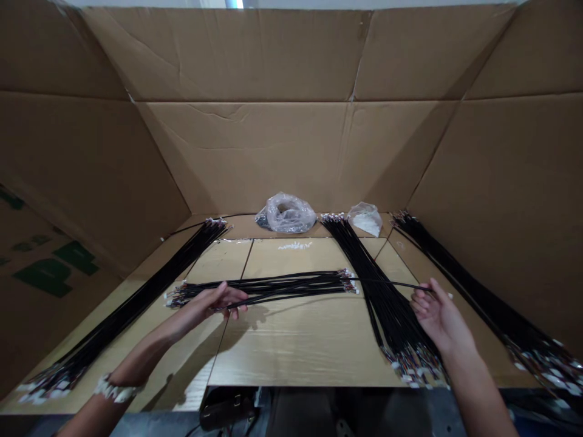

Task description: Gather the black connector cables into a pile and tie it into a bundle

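Note:
A bundle of black wires with small white connectors at the ends [273,288] lies crosswise on the light wood tabletop [300,346]. My left hand [218,303] rests on this bundle and closes around some of its wires. My right hand [435,315] pinches a single black wire [392,283] that stretches from the bundle's right end across a second bundle [387,297]. That wire's white-tipped end shows just past my fingers. Two more long bundles [136,303] [478,285] lie diagonally on either side.
Cardboard walls [291,152] rise around the back and sides of the tabletop. A crumpled clear plastic bag [286,213] and a small bag of white pieces [365,220] sit at the back. A few white bits [295,246] lie on the wood.

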{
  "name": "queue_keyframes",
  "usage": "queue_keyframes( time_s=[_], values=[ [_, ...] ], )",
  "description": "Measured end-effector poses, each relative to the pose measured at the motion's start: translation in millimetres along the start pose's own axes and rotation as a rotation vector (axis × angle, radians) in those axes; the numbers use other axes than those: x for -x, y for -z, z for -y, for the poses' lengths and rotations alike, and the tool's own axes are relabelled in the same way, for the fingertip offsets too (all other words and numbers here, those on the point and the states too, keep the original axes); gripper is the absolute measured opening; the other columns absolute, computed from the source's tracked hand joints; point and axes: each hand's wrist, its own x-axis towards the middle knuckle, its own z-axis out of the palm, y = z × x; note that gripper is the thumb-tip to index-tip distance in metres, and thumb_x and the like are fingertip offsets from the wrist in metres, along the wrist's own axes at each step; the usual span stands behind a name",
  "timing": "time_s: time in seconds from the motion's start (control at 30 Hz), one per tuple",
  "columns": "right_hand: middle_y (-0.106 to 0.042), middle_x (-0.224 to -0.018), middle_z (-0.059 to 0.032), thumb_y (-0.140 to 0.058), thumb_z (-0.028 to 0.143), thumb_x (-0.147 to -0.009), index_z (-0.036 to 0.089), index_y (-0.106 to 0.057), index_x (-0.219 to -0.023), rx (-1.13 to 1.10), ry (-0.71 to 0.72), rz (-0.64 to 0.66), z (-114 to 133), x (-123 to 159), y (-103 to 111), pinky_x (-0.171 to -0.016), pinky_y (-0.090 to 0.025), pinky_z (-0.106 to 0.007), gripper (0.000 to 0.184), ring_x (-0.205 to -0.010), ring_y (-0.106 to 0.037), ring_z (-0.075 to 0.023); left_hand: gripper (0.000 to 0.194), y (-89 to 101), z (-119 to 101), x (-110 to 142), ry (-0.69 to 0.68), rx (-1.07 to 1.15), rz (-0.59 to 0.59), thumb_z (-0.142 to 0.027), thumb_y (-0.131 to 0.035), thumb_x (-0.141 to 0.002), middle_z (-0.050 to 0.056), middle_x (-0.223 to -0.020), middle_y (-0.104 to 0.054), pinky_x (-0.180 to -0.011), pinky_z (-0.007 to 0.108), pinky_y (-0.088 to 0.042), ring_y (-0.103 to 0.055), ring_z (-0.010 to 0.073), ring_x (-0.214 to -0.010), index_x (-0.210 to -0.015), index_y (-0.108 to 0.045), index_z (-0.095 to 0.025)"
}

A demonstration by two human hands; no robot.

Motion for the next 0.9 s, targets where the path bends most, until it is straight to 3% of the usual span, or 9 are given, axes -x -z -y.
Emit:
queue_keyframes(
  time_s=[0.13, 0.37, 0.5, 0.63, 0.77, 0.9],
  values=[
    [-0.05, -0.048, 0.006, -0.091, 0.037, -0.051, 0.017, -0.058, -0.062, -0.02, 0.007, -0.018, -3, 0, -3, -0.031, -0.032, -0.013, 0.04, -0.038, -0.038, -0.0035, 0.041, -6.3, -10, 3, -0.029, -0.161, -0.105, -0.057, -0.072, -0.07, 0.004, -0.082, -0.075, -0.066, 0.029, -0.047, -0.059, 0.0173, -0.066, -0.089, -0.077, -0.021],
    [-0.054, -0.049, 0.0035, -0.08, 0.032, -0.068, 0.017, -0.059, -0.061, -0.038, -0.034, -0.059, -3, 1, -11, -0.033, -0.037, -0.013, 0.027, -0.038, -0.043, -0.0047, 0.047, 1.5, -8, 7, 0.018, -0.093, -0.248, -0.062, -0.072, -0.064, 0.006, -0.069, -0.071, -0.052, 0.026, -0.041, -0.051, 0.0142, -0.056, -0.08, -0.077, -0.018],
    [-0.063, -0.055, -0.0002, -0.074, 0.028, -0.075, 0.018, -0.063, -0.065, -0.018, -0.023, -0.052, -8, -2, -12, -0.041, -0.049, -0.016, 0.017, -0.046, -0.057, -0.009, 0.046, 21.0, -3, 12, 0.03, -0.005, -0.377, -0.056, -0.081, -0.052, 0.008, -0.073, -0.074, -0.055, 0.028, -0.046, -0.056, 0.0162, -0.059, -0.077, -0.078, -0.018],
    [-0.07, -0.066, -0.0028, -0.077, 0.031, -0.071, 0.02, -0.067, -0.072, 0.062, 0.046, 0.066, -25, -6, -18, -0.054, -0.058, -0.022, 0.015, -0.057, -0.066, -0.0136, 0.049, 47.0, 3, 20, 0.04, 0.018, -0.532, -0.052, -0.086, -0.042, 0.007, -0.073, -0.074, -0.056, 0.028, -0.048, -0.059, 0.0168, -0.06, -0.076, -0.076, -0.019],
    [-0.072, -0.07, -0.0035, -0.086, 0.032, -0.059, 0.019, -0.069, -0.075, 0.136, 0.168, 0.179, -47, -4, -37, -0.057, -0.059, -0.025, 0.027, -0.059, -0.067, -0.0148, 0.049, 70.6, 11, 27, -0.024, -0.002, -0.698, -0.051, -0.086, -0.037, 0.006, -0.065, -0.072, -0.055, 0.029, -0.049, -0.06, 0.0183, -0.058, -0.069, -0.07, -0.018],
    [-0.071, -0.064, -0.0032, -0.091, 0.036, -0.051, 0.018, -0.067, -0.071, 0.164, 0.196, 0.19, -65, -1, -60, -0.052, -0.057, -0.023, 0.037, -0.052, -0.063, -0.013, 0.046, 88.0, 27, 29, -0.025, -0.108, -0.881, -0.054, -0.082, -0.039, 0.002, -0.064, -0.071, -0.055, 0.029, -0.047, -0.061, 0.0201, -0.064, -0.069, -0.07, -0.021]
  ],
)
